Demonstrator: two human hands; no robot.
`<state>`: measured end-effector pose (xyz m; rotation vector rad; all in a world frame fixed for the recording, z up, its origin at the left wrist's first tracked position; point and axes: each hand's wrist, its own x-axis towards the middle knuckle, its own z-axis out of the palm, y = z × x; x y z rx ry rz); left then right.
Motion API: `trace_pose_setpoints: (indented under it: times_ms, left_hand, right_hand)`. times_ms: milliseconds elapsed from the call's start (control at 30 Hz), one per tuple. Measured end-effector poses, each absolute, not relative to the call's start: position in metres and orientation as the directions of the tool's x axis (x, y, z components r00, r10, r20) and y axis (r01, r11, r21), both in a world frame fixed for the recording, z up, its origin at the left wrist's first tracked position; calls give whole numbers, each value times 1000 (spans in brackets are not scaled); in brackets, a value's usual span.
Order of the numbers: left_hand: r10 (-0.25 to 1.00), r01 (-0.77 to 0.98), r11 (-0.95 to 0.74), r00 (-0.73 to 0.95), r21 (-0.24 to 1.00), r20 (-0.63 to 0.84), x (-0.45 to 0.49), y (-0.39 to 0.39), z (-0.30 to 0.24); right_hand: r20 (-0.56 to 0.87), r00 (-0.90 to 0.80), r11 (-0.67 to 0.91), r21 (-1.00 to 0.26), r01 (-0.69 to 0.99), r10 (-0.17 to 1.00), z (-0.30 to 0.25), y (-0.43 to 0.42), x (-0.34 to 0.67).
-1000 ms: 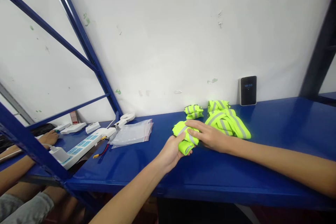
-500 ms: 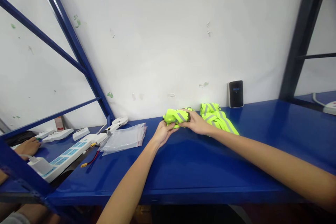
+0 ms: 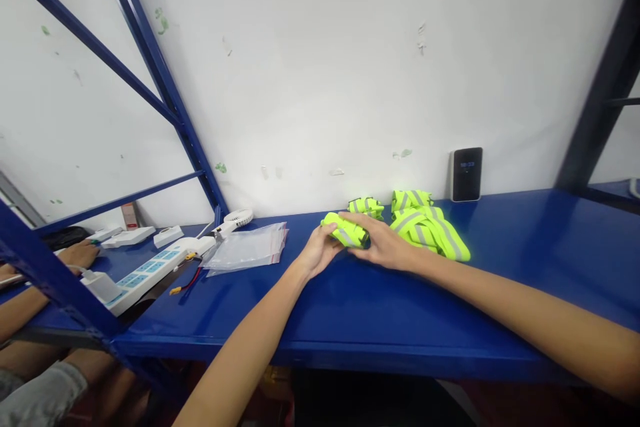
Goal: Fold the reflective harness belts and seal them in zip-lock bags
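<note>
Since the last view, the rolled hi-vis vest (image 3: 337, 228) has tilted, its long axis slanting down rightward, clasped between the left grip (image 3: 320, 252) and right grip (image 3: 383, 245).

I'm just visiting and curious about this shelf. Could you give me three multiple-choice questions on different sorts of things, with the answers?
1. Where is the zip bag?
A) Beside the power strip
B) Inside a drawer
C) On the floor

2. What colour is the shelf?
A) Red
B) White
C) Blue

3. What state is the hi-vis bundle in, between the left hand and right hand?
A) Spread flat
B) Folded up
C) Hanging on the wall

Answers:
1 A: the bag lies just right of the strip.
2 C: its top and front edge are blue.
3 B: it forms a compact wad against both hands.
</note>
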<state>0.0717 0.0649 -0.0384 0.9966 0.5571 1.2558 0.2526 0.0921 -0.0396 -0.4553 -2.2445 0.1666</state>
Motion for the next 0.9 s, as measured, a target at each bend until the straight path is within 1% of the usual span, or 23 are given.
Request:
trace_pose_setpoints:
  times_ms: [100, 200, 267, 333, 400, 500, 633, 800, 900]
  left_hand:
    - [936, -502, 29, 316, 865, 153, 72, 63, -40]
    - [938, -503, 3, 300, 864, 172, 74, 64, -40]
    - [944, -519, -16, 274, 855, 184, 77, 66, -40]
    - [953, -537, -27, 240, 843, 183, 80, 69, -42]
    - [965, -543, -28, 205, 840, 164, 84, 71, -43]
    - [978, -517, -15, 171, 856, 120, 88, 71, -44]
    - [978, -483, 40, 197, 875, 64, 90, 68, -44]
    - [976, -472, 84, 216, 877, 23, 87, 69, -47]
    - [978, -454, 89, 210, 887, 10, 87, 70, -48]
  right_hand:
    - [703, -657, 959, -145, 243, 272, -44, 92, 254]
    - [705, -674, 953, -7, 304, 220, -46, 96, 257]
    - [688, -694, 929, 77, 362, 214, -46, 99, 259]
    - [656, -714, 901, 119, 417, 244, -45, 102, 261]
    - [631, -721, 884, 117, 453, 286, -43, 104, 261]
    - [598, -737, 892, 78, 445, 315, -40, 106, 262]
    - [583, -748, 919, 7, 395, 317, -39, 109, 263]
    - [626, -724, 933, -16, 359, 289, -40, 107, 262]
    - [616, -724, 933, -48, 357, 309, -35, 98, 261]
